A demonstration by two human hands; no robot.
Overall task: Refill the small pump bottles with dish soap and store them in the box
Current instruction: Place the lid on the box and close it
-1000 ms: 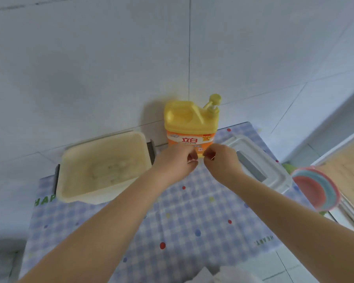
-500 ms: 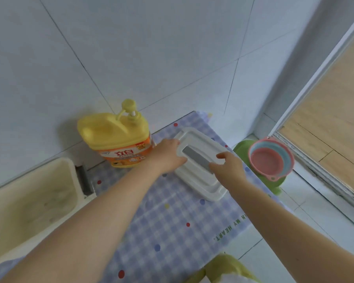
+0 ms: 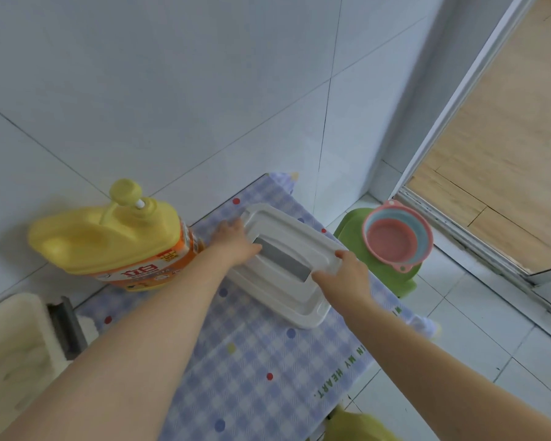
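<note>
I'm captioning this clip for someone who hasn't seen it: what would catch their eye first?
Probably the big yellow soap jug with its pump, standing at the wall on the checked cloth. Next, both hands on the white lid to its right: the left hand at its far end, the right hand gripping its near edge. Beyond the table, pink and blue basins sit on a green stool.

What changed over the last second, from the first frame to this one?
Both hands left the front of the yellow dish soap jug and went right to the white lid. The left hand now rests on its far-left edge; the right hand grips its near-right rim. The view swung right too. The jug, the cream box, the lid and the stacked basins stayed where they were.
</note>
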